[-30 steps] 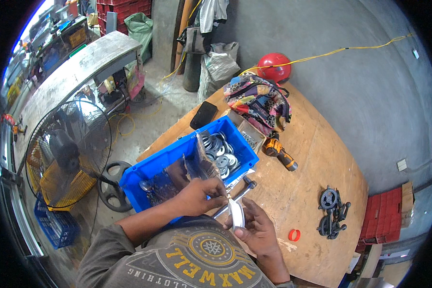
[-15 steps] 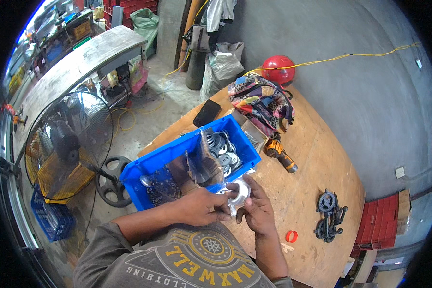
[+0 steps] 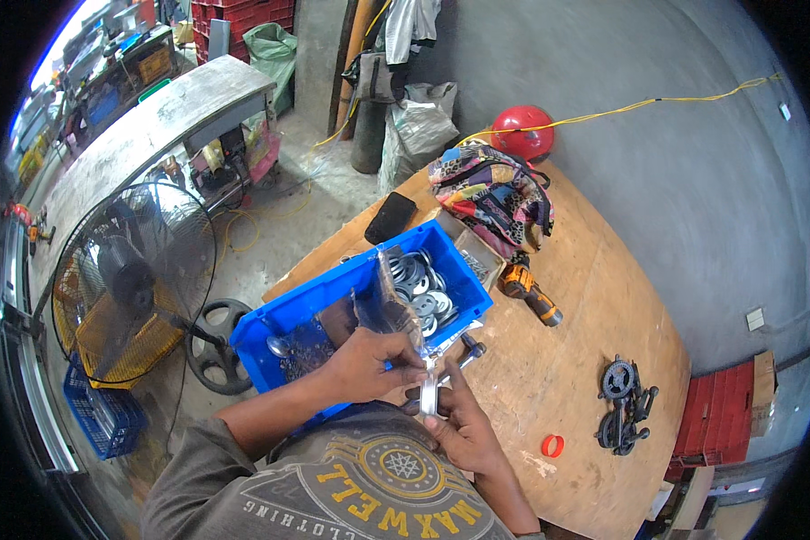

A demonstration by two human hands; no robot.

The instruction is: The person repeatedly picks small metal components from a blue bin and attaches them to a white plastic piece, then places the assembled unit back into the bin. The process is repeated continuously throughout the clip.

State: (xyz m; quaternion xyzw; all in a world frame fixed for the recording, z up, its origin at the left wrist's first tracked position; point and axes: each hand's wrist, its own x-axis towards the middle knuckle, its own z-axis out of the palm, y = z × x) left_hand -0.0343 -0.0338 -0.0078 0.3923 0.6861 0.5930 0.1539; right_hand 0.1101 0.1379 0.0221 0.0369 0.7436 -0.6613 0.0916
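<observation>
A silvery-white ring, like a small roll of tape (image 3: 429, 396), is held on edge in my right hand (image 3: 468, 430), thumb on the near side and fingers behind. My left hand (image 3: 369, 367) has thumb and fingers pinched together at the ring's upper edge, beside a shiny strip; what the pinch holds is too small to make out. Just beyond is a blue bin (image 3: 279, 326), with flat metal rings (image 3: 426, 306) on its far side, small dark hardware (image 3: 301, 355) on its near side, and a torn brown divider between. A dark metal rod with a knob (image 3: 471, 346) shows behind my right fingers.
On the wooden table (image 3: 594, 288) are an orange-black cordless driver (image 3: 531, 294), black crank parts (image 3: 618, 409), a red ring (image 3: 552, 445), a phone (image 3: 391, 218), a patterned bag (image 3: 495, 193) and a red helmet (image 3: 522, 132). A standing fan (image 3: 130, 279) is at left.
My right hand has turned the ring from face-on to edge-on and lowered it slightly. My left fingers have moved up to its upper edge. The dark knobbed rod has come into view.
</observation>
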